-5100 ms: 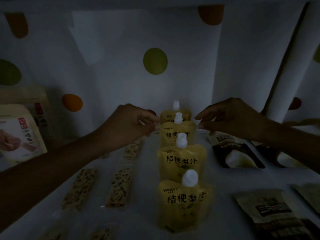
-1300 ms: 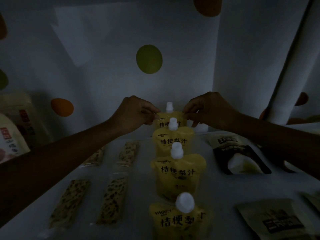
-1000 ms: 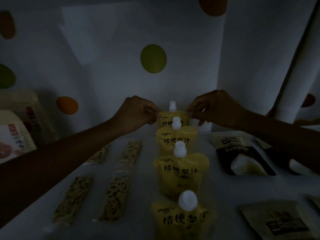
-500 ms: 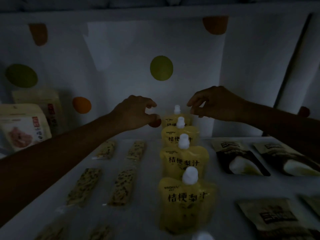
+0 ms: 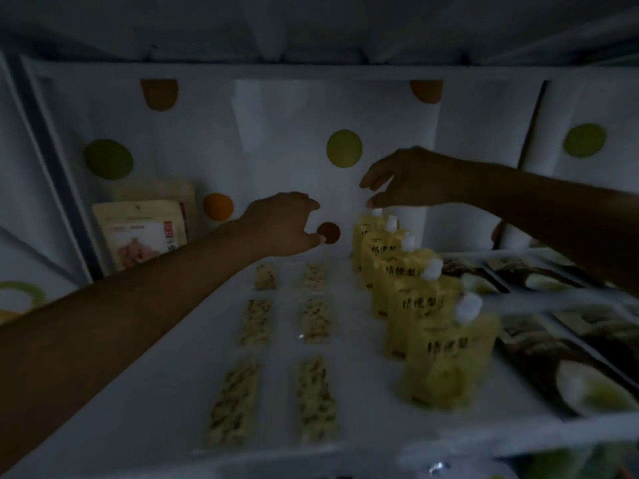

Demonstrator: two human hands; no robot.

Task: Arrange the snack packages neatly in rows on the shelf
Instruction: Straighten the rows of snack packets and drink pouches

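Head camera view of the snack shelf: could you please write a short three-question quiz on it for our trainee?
1. Fill in: the dark packets lie flat to the ___ of the row of yellow pouches.
2. True or false: the left hand grips one of the pouches.
3. The seed bars lie in: A) one column, B) two columns, C) four columns.

Key: 1 right; 2 false, it holds nothing; 3 B.

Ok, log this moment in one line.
left hand: open, empty | right hand: open, over rearmost pouch | yellow pouches: upright, one file
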